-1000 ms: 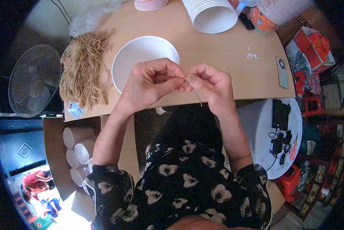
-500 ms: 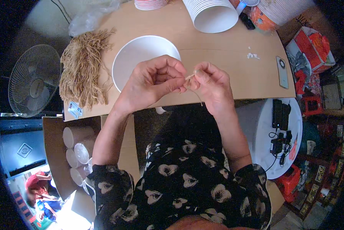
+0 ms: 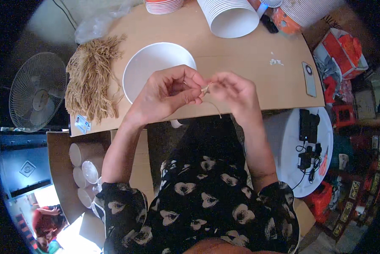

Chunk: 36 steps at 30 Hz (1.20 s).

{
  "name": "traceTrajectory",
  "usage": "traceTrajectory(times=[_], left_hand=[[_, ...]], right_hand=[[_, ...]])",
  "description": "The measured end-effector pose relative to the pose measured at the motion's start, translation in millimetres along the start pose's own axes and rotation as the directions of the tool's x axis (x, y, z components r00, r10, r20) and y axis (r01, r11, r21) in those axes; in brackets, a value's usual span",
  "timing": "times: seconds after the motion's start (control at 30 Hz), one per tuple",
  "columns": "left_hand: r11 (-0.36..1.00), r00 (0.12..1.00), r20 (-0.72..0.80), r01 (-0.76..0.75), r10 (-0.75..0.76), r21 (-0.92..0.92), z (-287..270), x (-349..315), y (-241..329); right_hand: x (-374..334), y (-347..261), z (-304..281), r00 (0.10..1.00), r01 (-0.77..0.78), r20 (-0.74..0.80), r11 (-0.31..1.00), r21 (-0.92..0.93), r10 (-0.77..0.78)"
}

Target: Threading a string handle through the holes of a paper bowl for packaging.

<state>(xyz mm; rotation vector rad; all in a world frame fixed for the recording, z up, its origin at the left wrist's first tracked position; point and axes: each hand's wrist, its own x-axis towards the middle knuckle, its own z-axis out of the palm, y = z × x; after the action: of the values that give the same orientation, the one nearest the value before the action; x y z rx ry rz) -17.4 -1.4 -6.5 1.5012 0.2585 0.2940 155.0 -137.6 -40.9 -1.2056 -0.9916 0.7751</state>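
A thin tan string (image 3: pixel 218 108), knotted or bunched near the fingertips, is pinched between the thumb and fingers of my left hand (image 3: pixel 162 95). Its loose end hangs below my hands. Close beside the knot is my right hand (image 3: pixel 237 95), its fingers curled and blurred by motion, so their grip on the string cannot be made out. Both hands are raised over the table's near edge, the left one in front of a large white bowl (image 3: pixel 141 63). To the left lies a thick heap of similar tan strings (image 3: pixel 90 78).
Stacked white paper tubs (image 3: pixel 234 21) lie at the table's back, with small white scraps (image 3: pixel 276 62) and a phone (image 3: pixel 309 79) toward the right. A cardboard box (image 3: pixel 58 169) holding clear containers stands below left, near a fan (image 3: pixel 37 91). Chargers rest on a white round lid (image 3: pixel 293 169).
My right hand's fingers have shifted at the knot and are now smeared by motion. My left hand keeps its pinch. At the lower left, a person in red has changed posture.
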Motion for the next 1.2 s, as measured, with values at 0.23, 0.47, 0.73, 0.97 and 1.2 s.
traceTrajectory(times=[0.23,0.47,0.73,0.97,1.2], left_hand=[[0.992,0.999,-0.01,0.039,-0.038,0.124,3.0,2.5,7.2],[0.938,0.979,-0.155,-0.072,0.131,0.338,14.1,-0.5,6.8],[0.762,0.946,-0.033,-0.239,0.323,0.603,11.1,-14.0,12.1],[0.514,0.816,0.003,-0.368,0.579,0.775,4.9,-32.7,-1.8],[0.446,0.866,-0.012,-0.246,0.5,0.86,-15.4,-49.6,-4.7]], right_hand=[[-3.8,3.6,15.7,0.993,0.046,-0.104,0.999,-0.013,-0.047],[-9.3,2.3,12.4,0.996,-0.09,0.031,0.985,0.145,0.086],[-30.4,-1.8,1.9,0.958,-0.248,0.177,0.962,0.112,0.227],[-53.8,-5.9,-17.7,0.994,0.1,0.01,0.918,0.383,-0.113],[-57.1,-20.4,-31.5,0.893,0.215,0.277,0.878,0.428,-0.354]])
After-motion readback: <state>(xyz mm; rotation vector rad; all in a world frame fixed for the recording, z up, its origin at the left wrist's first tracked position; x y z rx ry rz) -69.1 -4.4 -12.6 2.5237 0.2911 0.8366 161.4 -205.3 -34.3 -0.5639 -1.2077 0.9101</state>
